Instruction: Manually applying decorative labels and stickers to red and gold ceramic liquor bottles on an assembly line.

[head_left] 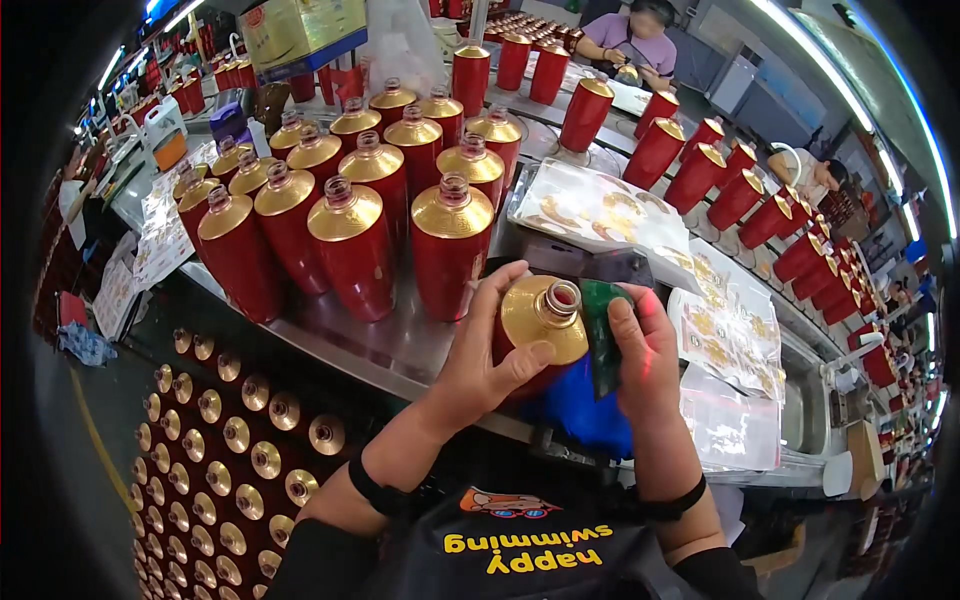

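My left hand (490,345) is closed round a red bottle (520,372) with a gold shoulder and a bare glass neck, held upright in front of my body. In my right hand (645,355) is a flat green squeegee-like scraper (600,330), pinched between thumb and fingers. The scraper's edge is right beside the bottle's right side; whether they touch I cannot tell. A blue cloth-like thing (585,410) shows below the scraper and bottle. Just beyond my left hand, several like bottles (452,250) stand grouped on the metal table.
Printed decal sheets (590,205) lie stacked ahead right, with more sheets (730,330) beside my right hand. A conveyor (690,215) carries red bottles along the right. Many bottles (235,435) stand on the floor at lower left. A person in purple (640,50) works at the far side.
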### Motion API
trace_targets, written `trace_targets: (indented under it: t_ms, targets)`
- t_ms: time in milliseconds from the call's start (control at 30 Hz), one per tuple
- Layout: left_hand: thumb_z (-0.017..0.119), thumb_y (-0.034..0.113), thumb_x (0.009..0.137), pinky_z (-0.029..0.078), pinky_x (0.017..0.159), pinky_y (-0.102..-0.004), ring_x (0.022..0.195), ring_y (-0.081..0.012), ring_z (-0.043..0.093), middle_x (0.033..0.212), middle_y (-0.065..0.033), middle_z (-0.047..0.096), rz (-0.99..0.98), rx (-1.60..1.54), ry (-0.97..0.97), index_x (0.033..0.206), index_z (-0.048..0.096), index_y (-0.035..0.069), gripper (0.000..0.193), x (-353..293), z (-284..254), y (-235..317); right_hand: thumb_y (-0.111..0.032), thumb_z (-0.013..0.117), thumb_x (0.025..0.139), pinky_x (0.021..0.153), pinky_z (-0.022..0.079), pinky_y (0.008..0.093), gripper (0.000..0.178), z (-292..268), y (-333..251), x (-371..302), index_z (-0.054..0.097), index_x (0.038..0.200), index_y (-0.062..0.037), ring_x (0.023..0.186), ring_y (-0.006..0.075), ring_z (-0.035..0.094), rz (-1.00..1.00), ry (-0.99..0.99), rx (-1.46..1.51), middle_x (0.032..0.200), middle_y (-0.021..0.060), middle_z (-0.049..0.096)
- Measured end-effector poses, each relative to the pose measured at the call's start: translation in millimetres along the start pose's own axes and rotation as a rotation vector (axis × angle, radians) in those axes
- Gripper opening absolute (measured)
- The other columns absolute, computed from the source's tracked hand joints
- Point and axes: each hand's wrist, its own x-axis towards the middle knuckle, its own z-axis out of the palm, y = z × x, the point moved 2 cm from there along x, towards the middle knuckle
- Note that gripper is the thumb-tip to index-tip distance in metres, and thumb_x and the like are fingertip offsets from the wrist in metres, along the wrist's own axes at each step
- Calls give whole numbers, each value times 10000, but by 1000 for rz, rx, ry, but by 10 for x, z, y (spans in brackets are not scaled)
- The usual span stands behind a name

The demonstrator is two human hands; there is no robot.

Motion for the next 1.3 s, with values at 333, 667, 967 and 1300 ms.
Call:
trace_targets:
  t_ms: [333,667,967,1300]
  targets:
    - [762,346,798,375,1037,-375,1208,-240,491,1303,-157,482,67,0,48,1380,282,15,825,12,-5,-43,-181,673,883,839,480,281,389,-168,-282,433,558,1210,-4,928,137,596,-59,47,-455,1002,76,640]
    - [810,331,751,415,1011,-372,1179,-251,520,1274,-178,475,151,254,129,1387,249,26,901,19,112,-74,-205,686,876,825,486,278,398,-158,-214,500,564,1205,-17,940,121,586,-103,-291,-420,1038,63,636]
    - [762,555,746,389,1029,-349,1229,-217,468,1346,-133,423,137,161,39,1438,248,10,1019,75,77,-11,-185,684,872,766,528,292,319,-181,-179,595,615,1114,12,880,134,639,-390,-8,-483,991,73,675]
    - [806,536,670,431,996,-351,1163,-218,528,1262,-134,504,13,79,49,1363,332,-2,997,174,-30,-149,-214,716,844,733,518,290,360,-93,-120,672,618,1115,1,821,127,627,-249,-246,-465,936,101,677]
